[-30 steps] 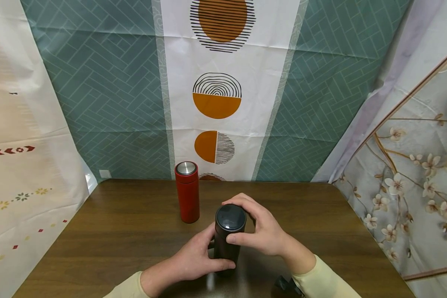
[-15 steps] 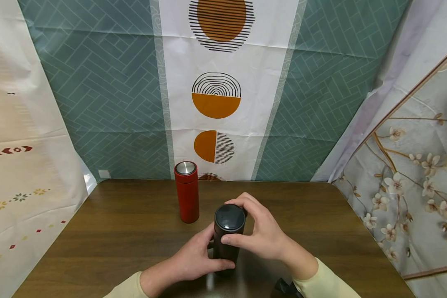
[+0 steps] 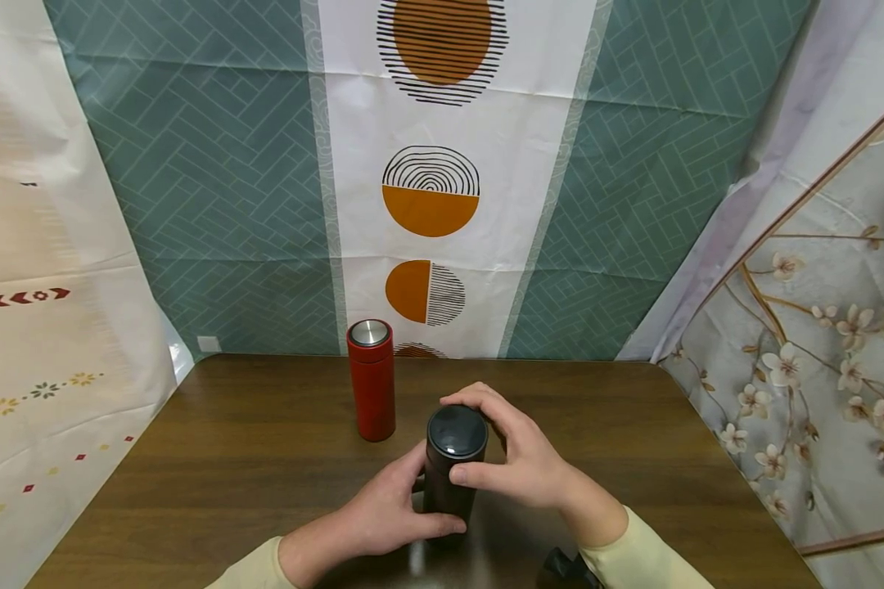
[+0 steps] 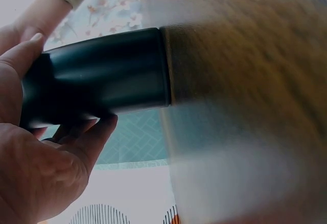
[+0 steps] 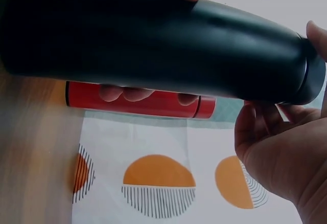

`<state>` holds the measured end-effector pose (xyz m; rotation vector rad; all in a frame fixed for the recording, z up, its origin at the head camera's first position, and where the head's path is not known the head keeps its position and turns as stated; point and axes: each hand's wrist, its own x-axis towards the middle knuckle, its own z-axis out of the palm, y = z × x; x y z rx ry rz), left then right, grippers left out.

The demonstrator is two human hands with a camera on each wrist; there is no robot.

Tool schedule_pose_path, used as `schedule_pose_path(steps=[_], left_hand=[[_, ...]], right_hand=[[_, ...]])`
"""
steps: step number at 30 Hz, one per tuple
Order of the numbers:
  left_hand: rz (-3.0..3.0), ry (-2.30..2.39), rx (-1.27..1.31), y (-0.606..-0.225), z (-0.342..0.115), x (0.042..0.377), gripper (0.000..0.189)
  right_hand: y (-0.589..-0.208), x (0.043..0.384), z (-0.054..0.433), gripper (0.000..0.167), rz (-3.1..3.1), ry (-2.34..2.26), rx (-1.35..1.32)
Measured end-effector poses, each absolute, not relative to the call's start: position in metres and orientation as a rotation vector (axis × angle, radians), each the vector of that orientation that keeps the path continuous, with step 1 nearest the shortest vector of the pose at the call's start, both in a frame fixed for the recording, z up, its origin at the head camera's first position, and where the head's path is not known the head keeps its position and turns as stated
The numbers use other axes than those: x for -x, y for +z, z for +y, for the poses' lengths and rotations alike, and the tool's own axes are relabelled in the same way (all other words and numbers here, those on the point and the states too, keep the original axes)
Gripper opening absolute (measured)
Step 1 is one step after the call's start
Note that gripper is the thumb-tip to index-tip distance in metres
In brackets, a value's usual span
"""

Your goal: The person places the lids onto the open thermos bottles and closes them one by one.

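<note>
A black thermos bottle (image 3: 440, 484) stands upright on the wooden table, its glossy round lid (image 3: 457, 429) facing up. My left hand (image 3: 394, 511) grips the lower body from the left, thumb across the near side. Around the top, my right hand (image 3: 519, 458) holds the lid with the thumb in front and fingers behind. In the left wrist view, the bottle's base (image 4: 153, 68) rests against the tabletop. The right wrist view shows the lid (image 5: 312, 78) between the right thumb and fingers, with left fingertips (image 5: 135, 94) showing past the body.
A red thermos bottle (image 3: 373, 397) with a silver-topped lid stands behind and left of the black one. A small black object (image 3: 560, 564) lies by the right sleeve. Patterned cloths (image 3: 250, 204) hang along the table's back and sides.
My right thumb slid left around the lid half a second ago and is now back to the right. The left hand and both bottles stay in place.
</note>
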<state>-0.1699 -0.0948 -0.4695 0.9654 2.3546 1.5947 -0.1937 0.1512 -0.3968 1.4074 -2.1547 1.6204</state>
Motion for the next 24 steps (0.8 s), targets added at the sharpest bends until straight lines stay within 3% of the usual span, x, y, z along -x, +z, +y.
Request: schedule_pose_path(steps=[19, 24], left_hand=[[2.360, 1.579, -0.983, -0.4695, -0.0935, 0.1677, 0.085], [2.361, 1.573, -0.995, -0.4700, -0.0926, 0.1666, 0.084]], right_hand=[[-0.3966, 0.2002, 0.1564, 0.073, -2.091, 1.635, -1.576], [-0.3969, 0.1997, 0.1564, 0.068, -2.093, 1.639, -1.567]])
